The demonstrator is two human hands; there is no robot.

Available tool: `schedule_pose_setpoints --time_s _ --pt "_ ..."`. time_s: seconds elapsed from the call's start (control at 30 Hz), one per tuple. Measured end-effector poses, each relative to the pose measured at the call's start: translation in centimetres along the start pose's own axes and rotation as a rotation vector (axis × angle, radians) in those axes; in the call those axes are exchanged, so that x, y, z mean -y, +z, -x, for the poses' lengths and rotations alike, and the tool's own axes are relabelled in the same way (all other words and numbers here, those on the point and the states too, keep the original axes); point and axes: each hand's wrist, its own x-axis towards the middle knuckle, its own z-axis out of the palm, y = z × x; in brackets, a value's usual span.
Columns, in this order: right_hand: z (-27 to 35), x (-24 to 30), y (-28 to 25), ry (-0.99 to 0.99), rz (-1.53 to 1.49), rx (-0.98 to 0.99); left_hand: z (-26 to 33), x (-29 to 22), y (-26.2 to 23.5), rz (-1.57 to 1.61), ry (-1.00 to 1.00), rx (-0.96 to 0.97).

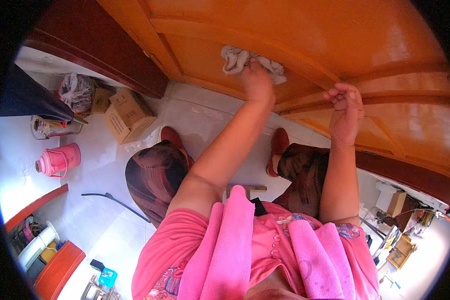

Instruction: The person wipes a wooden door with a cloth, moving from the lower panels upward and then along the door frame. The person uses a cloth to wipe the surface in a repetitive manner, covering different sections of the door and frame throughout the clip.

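My left hand [257, 84] reaches forward and holds a crumpled whitish cloth [235, 59] against an orange-brown wooden door [295, 30]. The cloth bunches out on both sides of the fingers, and the fingertips are partly hidden in it. To the right, my right hand [346, 112] is raised close to the same door, palm side showing. Its fingers are loosely curled in, with nothing seen in them. Whether it touches the wood I cannot tell.
Left of my feet stand a cardboard box [127, 117], a tied plastic bag [76, 92] and a pink thermos flask [60, 160]. A thin black wiper-like strip [115, 201] lies on the tiled floor [195, 117]. Boxes and cables [397, 210] clutter the right side. A pink towel [230, 240] hangs over my chest.
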Motion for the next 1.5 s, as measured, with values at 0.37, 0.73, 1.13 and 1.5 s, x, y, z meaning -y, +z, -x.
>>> schedule_pose_setpoints --time_s 0.37,0.73,1.13,1.5 --pt "0.3 0.1 -1.0 -0.021 0.057 -0.019 -8.9 7.8 -6.6 0.159 -0.21 -0.13" --pt "-0.5 -0.3 -0.4 -0.017 0.01 0.06 -19.9 13.3 -18.4 -2.116 -0.021 0.253" --pt "-0.2 0.0 -0.4 0.006 -0.011 0.011 -10.3 10.5 -8.6 -0.331 -0.196 -0.061" --pt "0.3 0.7 -0.5 -0.014 0.024 -0.009 2.8 3.3 0.8 -0.106 -0.127 0.023"
